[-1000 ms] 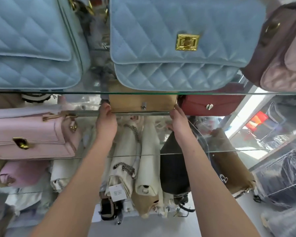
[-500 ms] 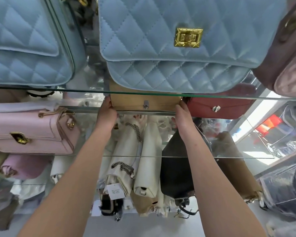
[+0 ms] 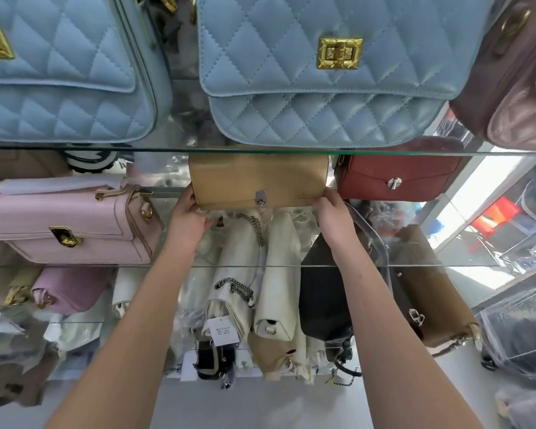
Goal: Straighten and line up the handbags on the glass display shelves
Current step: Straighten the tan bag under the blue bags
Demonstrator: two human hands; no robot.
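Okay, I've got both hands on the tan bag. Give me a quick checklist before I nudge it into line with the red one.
1. Grip: ok. The left hand and right hand hold the tan handbag at its lower corners.
2. Bag level: ok. Its bottom edge looks about horizontal, and the silver clasp faces front.
3. Clearance to the red handbag: ok but tight. Only a slim gap shows.
4. Room toward the pink handbag: ok. The gap there is wide.
5. Front flush with the red handbag: cannot tell from this angle.
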